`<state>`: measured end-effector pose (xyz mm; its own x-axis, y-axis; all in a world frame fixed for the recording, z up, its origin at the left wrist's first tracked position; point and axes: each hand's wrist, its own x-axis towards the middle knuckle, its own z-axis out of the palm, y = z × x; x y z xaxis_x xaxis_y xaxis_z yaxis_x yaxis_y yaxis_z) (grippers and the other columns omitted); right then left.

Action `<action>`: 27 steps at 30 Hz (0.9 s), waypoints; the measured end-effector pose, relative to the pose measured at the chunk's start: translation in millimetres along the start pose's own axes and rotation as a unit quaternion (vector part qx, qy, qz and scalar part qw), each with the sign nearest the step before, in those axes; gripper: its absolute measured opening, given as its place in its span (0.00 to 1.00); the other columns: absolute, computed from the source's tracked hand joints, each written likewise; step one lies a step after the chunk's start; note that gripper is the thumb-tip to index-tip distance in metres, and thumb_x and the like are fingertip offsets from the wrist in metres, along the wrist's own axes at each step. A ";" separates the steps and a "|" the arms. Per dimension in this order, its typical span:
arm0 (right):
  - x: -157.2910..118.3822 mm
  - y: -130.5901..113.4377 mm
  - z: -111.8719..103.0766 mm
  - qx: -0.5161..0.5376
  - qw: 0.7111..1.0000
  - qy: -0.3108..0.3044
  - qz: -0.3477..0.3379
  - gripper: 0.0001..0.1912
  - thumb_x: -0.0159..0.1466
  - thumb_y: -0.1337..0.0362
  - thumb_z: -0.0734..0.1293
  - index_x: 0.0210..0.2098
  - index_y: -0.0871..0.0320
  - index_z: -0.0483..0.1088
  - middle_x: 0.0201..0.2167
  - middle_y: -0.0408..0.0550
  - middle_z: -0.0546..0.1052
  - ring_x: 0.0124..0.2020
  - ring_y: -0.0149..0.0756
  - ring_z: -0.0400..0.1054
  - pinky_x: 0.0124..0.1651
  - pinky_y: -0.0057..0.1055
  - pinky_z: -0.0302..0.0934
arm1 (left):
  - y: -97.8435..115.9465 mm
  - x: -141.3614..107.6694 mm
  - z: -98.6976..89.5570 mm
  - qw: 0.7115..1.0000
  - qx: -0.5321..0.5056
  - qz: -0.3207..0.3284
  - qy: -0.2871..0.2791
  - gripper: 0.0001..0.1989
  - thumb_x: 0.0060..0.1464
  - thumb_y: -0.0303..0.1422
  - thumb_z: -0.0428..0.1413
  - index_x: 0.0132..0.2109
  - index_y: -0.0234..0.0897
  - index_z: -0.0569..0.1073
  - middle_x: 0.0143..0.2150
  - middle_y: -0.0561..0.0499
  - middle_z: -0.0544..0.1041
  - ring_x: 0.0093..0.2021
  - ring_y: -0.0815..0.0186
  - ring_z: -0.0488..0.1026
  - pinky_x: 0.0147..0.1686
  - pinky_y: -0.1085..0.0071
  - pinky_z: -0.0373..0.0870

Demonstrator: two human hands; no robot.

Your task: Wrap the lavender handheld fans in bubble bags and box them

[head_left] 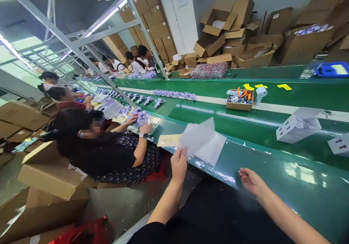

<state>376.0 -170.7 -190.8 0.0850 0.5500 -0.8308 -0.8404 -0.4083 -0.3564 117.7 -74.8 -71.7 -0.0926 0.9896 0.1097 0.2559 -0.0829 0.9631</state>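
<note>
1. Observed a translucent sheet (200, 137) clamped at its lower left corner in the left hand (179, 160); held up over the near edge of the desk (245, 160), partly covering the bubble-wrap stack (216, 151) from view.
2. Found the right hand (251, 181) apart from the left, loosely curled, gripping nothing visible, near the same edge. Cannot tell about contact with the surface.
3. Judged done: picking up of one sheet. Cannot confirm full clearance from the stack at this angle.
4. Judged not yet done: any filling or wrapping; saw no item in or under the raised sheet. Noted several pieces left in the stack, not countable.
5. Recorded beyond the desk's far edge a white box (294, 127), standing unclosed, plus a second white box (339, 143) cut off by the view.
6. Noted yellow paper (167, 140) along the near edge, left of the stack; farther left, lilac devices (142, 117) under a co-worker's hands (145, 129).
7. Assessed handling of the sheet as early-stage.
</note>
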 end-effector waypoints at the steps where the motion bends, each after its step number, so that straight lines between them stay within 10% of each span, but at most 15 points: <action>1: 3.7 5.4 5.7 0.000 1.000 0.010 0.010 0.11 0.56 0.78 0.61 0.24 0.57 0.59 0.16 0.41 0.69 0.13 0.23 0.63 0.14 0.15 0.59 | -1.1 9.3 -2.9 0.999 -0.034 -0.014 0.010 0.17 0.53 0.44 0.53 0.35 0.32 0.73 0.23 0.54 0.68 0.22 0.73 0.62 0.22 0.78 0.61; 6: 15.1 12.7 47.2 -0.024 0.999 0.010 0.033 0.08 0.58 0.76 0.62 0.27 0.58 0.62 0.17 0.43 0.71 0.16 0.24 0.66 0.18 0.15 0.60 | -1.7 42.0 -33.0 0.999 -0.034 0.009 0.016 0.15 0.52 0.42 0.54 0.31 0.32 0.72 0.23 0.55 0.66 0.24 0.73 0.63 0.25 0.77 0.63; 12: 27.5 11.8 120.1 -0.129 0.988 -0.060 0.052 0.06 0.58 0.74 0.63 0.26 0.60 0.64 0.18 0.43 0.70 0.16 0.22 0.65 0.18 0.15 0.60 | -10.8 75.7 -109.3 0.978 0.067 0.087 0.180 0.12 0.48 0.38 0.57 0.36 0.33 0.74 0.33 0.49 0.74 0.36 0.66 0.70 0.40 0.70 0.67; 17: 59.6 28.0 238.9 -0.255 0.957 -0.137 0.018 0.04 0.56 0.71 0.65 0.27 0.61 0.64 0.24 0.46 0.73 0.23 0.25 0.69 0.27 0.19 0.65 | -25.9 80.0 -155.1 0.948 0.124 0.059 0.286 0.16 0.48 0.39 0.58 0.42 0.34 0.73 0.36 0.49 0.75 0.35 0.66 0.72 0.36 0.72 0.69; 23: 133.6 57.9 394.1 -0.424 0.893 -0.059 -0.136 0.18 0.52 0.67 0.67 0.42 0.59 0.60 0.42 0.55 0.70 0.47 0.43 0.66 0.45 0.36 0.64 | -45.8 61.1 -170.3 0.940 0.266 0.058 0.208 0.11 0.52 0.39 0.55 0.36 0.36 0.76 0.31 0.49 0.77 0.31 0.64 0.74 0.32 0.72 0.70; 27: 176.5 79.7 449.1 -0.494 0.840 0.018 -0.224 0.37 0.48 0.60 0.71 0.53 0.61 0.51 0.57 0.67 0.54 0.61 0.58 0.46 0.56 0.48 0.51 | -68.8 53.4 -164.3 0.946 0.257 0.095 0.176 0.09 0.53 0.37 0.55 0.33 0.37 0.76 0.28 0.51 0.76 0.28 0.67 0.73 0.29 0.75 0.70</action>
<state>83.7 220.9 -173.8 0.3058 0.7947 -0.5244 0.1337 -0.5811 -0.8028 -63.0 -35.5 -91.8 -0.2902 0.8549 0.4301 0.7249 -0.0971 0.6820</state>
